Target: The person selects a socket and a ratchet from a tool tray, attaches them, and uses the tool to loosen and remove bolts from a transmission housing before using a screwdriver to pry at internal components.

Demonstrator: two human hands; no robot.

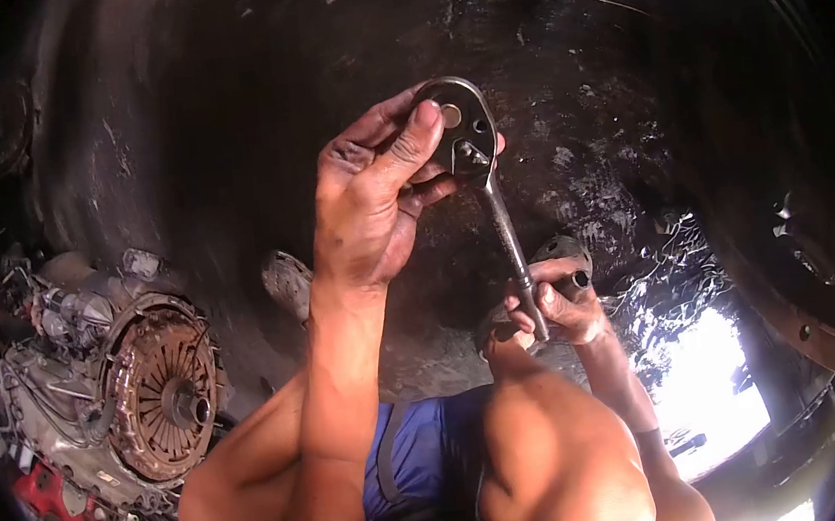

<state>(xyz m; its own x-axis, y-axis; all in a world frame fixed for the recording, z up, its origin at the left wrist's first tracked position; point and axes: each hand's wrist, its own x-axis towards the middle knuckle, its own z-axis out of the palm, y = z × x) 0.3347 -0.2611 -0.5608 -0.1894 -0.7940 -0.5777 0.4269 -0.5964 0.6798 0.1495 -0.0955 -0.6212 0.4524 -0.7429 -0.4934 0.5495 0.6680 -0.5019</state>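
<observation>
A metal ratchet wrench (505, 227) is held up in front of me, its round head at the top and its handle slanting down to the right. My left hand (370, 185) grips the head, thumb on its near face beside a pale round spot; some of the fingers are hidden behind it. Lower down, my right hand (565, 309) closes round the handle's end. A dark hollow tube end, perhaps a socket (578, 279), sticks out from the same right hand. Dark grime marks the left fingers.
At the left sits a greasy engine assembly (56, 366) with a rusty clutch cover (162, 394) facing me. A red part (54, 501) lies below it. Dark, oily ground (584, 114) stretches ahead. My bent knees and shoes are below, and a large curved dark metal part (826, 322) stands at right.
</observation>
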